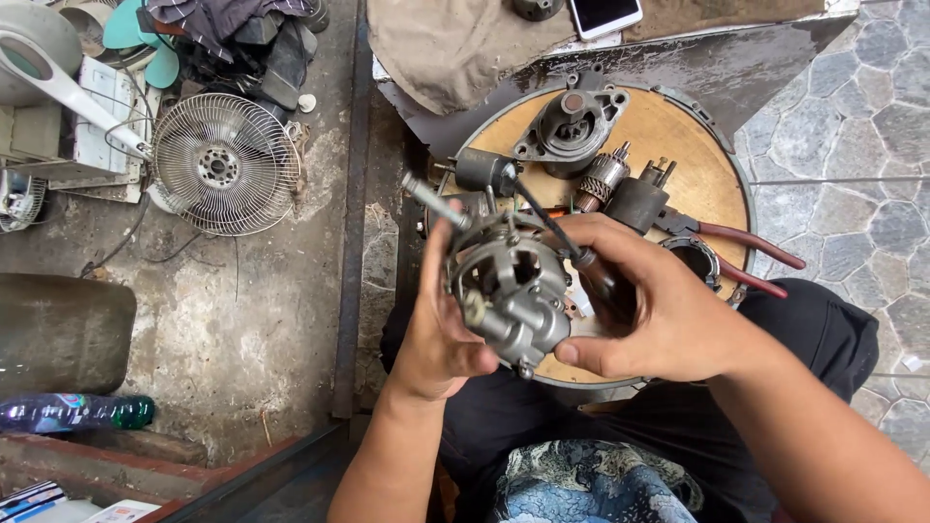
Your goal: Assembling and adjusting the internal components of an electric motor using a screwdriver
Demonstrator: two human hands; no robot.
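A grey cast-metal motor housing [509, 291] sits above the round wooden worktop [678, 126], cradled by the left hand [436, 334] with its fingers curled around the housing's side. The right hand [649, 305] pinches a thin black-handled screwdriver [552, 228], its fingers wrapped around the handle. A white rectangular phone [603, 15] lies beyond, near a beige cloth [446, 48].

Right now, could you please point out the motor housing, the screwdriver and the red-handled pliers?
motor housing [511, 291]: head view, on its grey metal body between the hands.
screwdriver [544, 221]: head view, on its dark shaft.
pliers [751, 240]: head view, on the upper red handle.
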